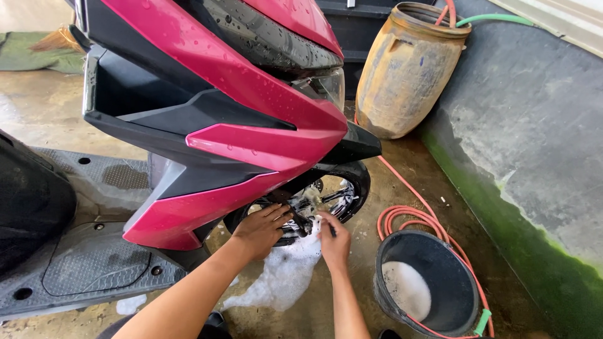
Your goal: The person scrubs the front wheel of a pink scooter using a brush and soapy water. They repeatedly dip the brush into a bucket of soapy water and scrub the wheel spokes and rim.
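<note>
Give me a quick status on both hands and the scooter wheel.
Left hand flat on front wheel. Right hand grips small dark tool, scrubbing wheel; foam below. Black bucket and orange hose close by right.

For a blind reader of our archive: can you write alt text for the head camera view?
A person's left hand rests on a pink scooter's front wheel while the right hand scrubs it with a small brush, foam on the wet floor. A black bucket stands alongside.

Bright, even daylight, soft shadows, sharp focus, edges perhaps slightly bowed.
</note>
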